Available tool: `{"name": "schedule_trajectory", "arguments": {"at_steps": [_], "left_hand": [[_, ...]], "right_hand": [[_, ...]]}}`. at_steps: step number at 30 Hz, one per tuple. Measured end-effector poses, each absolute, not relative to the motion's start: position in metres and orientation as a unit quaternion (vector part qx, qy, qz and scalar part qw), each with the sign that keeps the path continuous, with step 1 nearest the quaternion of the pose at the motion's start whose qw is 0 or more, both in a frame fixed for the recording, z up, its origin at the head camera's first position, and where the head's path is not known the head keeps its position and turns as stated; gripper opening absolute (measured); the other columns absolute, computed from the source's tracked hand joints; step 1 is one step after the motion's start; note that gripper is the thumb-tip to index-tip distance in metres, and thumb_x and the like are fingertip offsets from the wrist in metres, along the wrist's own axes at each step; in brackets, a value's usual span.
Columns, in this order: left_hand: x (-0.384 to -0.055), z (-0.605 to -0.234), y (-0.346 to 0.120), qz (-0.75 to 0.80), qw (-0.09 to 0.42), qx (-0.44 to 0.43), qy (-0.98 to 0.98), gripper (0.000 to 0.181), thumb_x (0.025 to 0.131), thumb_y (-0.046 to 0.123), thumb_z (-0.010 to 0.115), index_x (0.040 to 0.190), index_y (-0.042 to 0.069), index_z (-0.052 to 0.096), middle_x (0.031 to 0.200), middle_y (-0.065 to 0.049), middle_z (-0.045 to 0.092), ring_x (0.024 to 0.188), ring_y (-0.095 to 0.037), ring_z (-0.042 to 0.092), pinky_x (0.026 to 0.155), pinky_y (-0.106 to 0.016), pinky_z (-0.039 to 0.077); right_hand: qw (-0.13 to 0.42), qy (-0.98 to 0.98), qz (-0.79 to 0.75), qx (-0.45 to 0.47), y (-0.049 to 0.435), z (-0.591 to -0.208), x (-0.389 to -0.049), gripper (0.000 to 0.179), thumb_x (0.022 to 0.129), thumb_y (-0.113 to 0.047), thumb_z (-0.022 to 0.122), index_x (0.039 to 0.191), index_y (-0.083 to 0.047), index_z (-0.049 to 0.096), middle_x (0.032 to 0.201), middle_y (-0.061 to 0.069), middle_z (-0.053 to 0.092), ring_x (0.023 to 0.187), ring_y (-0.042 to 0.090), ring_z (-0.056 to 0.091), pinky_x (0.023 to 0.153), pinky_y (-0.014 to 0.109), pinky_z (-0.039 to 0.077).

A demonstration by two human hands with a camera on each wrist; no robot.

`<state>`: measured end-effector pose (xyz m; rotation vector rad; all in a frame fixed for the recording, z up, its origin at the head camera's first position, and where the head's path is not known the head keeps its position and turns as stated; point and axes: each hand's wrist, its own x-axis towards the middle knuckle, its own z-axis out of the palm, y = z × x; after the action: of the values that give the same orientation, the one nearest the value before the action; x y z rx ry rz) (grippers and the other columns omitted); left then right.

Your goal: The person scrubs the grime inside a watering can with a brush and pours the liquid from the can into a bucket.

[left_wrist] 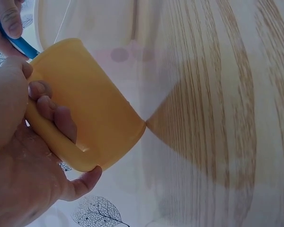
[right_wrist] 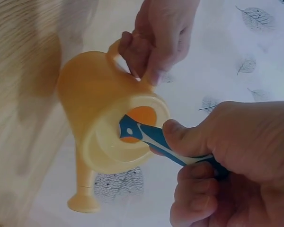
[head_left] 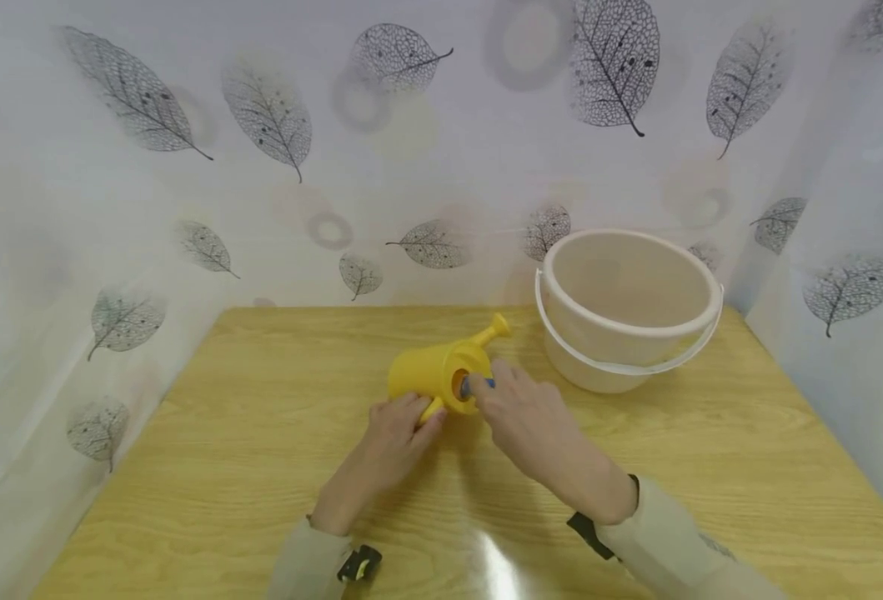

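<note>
A yellow toy watering can [head_left: 420,372] is held tilted over the wooden table, its bottom edge at the tabletop in the left wrist view. My left hand [head_left: 396,437] grips its loop handle [left_wrist: 57,137], fingers wrapped through the loop. The can's round opening [right_wrist: 144,116] faces my right hand [head_left: 527,421], and its spout [right_wrist: 85,179] points away from me. In the right hand I grip a blue-and-white handled tool [right_wrist: 163,144], thumb laid along the grip. The tool's front end reaches into the opening; whatever lies deeper is hidden by the can.
A cream bucket [head_left: 599,333] with a white bail handle [head_left: 621,367] stands at the back right, close beyond the can's spout. The wooden table [head_left: 261,400] runs back to a leaf-patterned curtain [head_left: 261,233], which also hangs along both sides.
</note>
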<state>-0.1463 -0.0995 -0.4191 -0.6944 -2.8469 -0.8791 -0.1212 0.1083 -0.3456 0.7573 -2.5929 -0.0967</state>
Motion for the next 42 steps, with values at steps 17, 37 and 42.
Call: {"name": "schedule_trajectory", "arguments": {"at_steps": [17,37,42], "left_hand": [[-0.144,-0.419,-0.101,-0.273,0.041,-0.241,-0.930,0.027,0.107,0.032,0.052,0.083,0.021,0.051,0.078,0.008,0.046,0.074,-0.010,0.043,0.083,-0.040,0.033],[-0.145,-0.418,-0.103,-0.284,0.025,-0.228,-0.931,0.027,0.107,0.032,0.051,0.082,0.023,0.051,0.078,0.009,0.046,0.074,-0.010,0.044,0.088,-0.045,0.036],[-0.146,-0.418,-0.102,-0.287,0.028,-0.226,-0.930,0.028,0.107,0.032,0.050,0.082,0.022,0.050,0.078,0.008,0.046,0.074,-0.011,0.044,0.085,-0.043,0.035]], "right_hand": [[0.007,-0.948,0.175,0.265,0.124,-0.332,-0.142,0.027,0.104,-0.023,0.059,0.078,-0.014,0.054,0.062,-0.005,0.039,0.054,0.010,0.038,0.050,0.023,0.033],[-0.167,-0.859,0.470,0.114,0.137,-0.348,-0.163,0.035,0.108,-0.031,0.049,0.099,-0.007,0.073,0.052,-0.008,0.028,0.039,0.007,0.026,0.040,0.022,0.025],[-0.177,-0.836,0.510,0.099,0.134,-0.354,-0.161,0.040,0.108,-0.033,0.049,0.081,-0.006,0.060,0.052,-0.009,0.027,0.039,0.006,0.025,0.041,0.022,0.025]]}}
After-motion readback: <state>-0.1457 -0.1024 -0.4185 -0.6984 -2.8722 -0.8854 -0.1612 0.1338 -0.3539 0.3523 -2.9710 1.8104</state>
